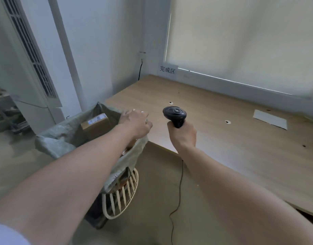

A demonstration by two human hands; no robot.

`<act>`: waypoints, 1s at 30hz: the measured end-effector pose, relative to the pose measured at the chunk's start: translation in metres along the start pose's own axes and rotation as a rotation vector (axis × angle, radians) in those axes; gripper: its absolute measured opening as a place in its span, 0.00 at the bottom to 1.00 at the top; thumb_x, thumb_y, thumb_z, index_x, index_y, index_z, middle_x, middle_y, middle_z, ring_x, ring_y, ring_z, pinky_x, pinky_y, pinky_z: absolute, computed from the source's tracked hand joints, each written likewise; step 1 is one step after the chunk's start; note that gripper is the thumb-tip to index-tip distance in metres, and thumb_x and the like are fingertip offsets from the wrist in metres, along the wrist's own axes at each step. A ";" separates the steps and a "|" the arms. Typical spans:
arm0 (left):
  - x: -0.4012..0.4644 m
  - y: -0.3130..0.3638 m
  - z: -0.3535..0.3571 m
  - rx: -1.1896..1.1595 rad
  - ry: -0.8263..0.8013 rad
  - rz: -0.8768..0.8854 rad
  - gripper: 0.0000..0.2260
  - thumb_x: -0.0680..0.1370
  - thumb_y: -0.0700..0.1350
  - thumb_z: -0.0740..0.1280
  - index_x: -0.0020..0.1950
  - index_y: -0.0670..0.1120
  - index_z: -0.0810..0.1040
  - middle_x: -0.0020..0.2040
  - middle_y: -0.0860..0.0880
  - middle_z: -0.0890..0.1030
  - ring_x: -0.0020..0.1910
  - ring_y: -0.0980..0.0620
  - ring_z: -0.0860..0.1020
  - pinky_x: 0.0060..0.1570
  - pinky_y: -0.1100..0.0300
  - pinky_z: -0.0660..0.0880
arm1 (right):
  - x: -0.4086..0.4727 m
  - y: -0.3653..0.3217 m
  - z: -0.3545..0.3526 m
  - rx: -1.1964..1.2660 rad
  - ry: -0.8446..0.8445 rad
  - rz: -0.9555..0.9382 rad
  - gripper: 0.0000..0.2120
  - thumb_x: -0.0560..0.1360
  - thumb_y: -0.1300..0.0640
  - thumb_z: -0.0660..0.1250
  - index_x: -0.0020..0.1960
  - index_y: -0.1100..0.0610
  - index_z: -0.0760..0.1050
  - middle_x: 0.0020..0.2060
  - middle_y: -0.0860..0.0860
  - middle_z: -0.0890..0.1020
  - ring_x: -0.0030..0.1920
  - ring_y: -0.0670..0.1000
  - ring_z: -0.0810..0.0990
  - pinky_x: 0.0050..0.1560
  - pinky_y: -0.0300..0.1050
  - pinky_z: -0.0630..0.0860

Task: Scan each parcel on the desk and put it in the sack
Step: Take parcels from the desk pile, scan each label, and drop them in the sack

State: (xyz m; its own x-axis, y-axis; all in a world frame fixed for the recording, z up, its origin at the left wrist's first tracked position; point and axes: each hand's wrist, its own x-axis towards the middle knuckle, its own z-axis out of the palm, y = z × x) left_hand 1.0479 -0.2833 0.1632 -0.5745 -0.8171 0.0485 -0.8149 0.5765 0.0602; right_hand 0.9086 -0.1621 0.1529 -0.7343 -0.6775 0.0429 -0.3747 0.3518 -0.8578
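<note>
A grey-green woven sack (53,144) stands open at the desk's left end, draped over a cream wire basket (122,197). Inside it lies a brown cardboard parcel (96,123) with a white label on top. My left hand (134,123) hovers over the sack's right rim, fingers spread, holding nothing that I can see. My right hand (183,134) grips the handle of a black barcode scanner (175,114) above the wooden desk (214,138); its cable hangs down to the floor.
A flat grey envelope-like piece (270,119) lies on the desk at the right. A paper sign with printed characters (167,69) stands at the desk's back corner. A tall white air conditioner (28,68) stands at the left, with a window blind behind the desk.
</note>
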 end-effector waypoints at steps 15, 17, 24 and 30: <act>-0.026 0.261 -0.030 -0.022 0.027 0.489 0.25 0.84 0.60 0.56 0.77 0.51 0.70 0.76 0.49 0.71 0.71 0.41 0.71 0.69 0.46 0.68 | -0.046 0.103 -0.230 -0.002 0.458 0.199 0.09 0.76 0.49 0.68 0.42 0.53 0.78 0.37 0.53 0.82 0.40 0.57 0.80 0.39 0.46 0.72; -0.024 0.304 -0.027 -0.021 0.036 0.540 0.25 0.83 0.60 0.56 0.77 0.51 0.70 0.75 0.49 0.72 0.70 0.41 0.72 0.67 0.46 0.69 | -0.045 0.123 -0.263 -0.010 0.497 0.213 0.08 0.77 0.49 0.68 0.44 0.53 0.79 0.38 0.53 0.82 0.41 0.57 0.79 0.40 0.46 0.72; -0.026 0.463 -0.013 -0.038 0.029 0.676 0.25 0.83 0.61 0.57 0.77 0.51 0.70 0.74 0.47 0.72 0.71 0.40 0.71 0.69 0.44 0.70 | -0.033 0.198 -0.383 -0.025 0.630 0.256 0.07 0.78 0.49 0.68 0.47 0.52 0.78 0.42 0.53 0.83 0.46 0.58 0.81 0.46 0.47 0.74; -0.031 0.581 -0.008 -0.045 0.024 0.777 0.24 0.84 0.59 0.57 0.76 0.49 0.72 0.73 0.46 0.73 0.69 0.40 0.72 0.67 0.47 0.69 | -0.018 0.260 -0.472 -0.011 0.710 0.303 0.09 0.78 0.48 0.69 0.51 0.53 0.80 0.45 0.53 0.85 0.49 0.58 0.81 0.47 0.48 0.75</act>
State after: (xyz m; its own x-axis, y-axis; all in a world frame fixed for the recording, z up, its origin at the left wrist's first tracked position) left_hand 0.5934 0.0771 0.2044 -0.9772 -0.1790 0.1144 -0.1755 0.9837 0.0402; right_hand 0.5575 0.2463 0.1711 -0.9914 0.0254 0.1283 -0.1019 0.4643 -0.8798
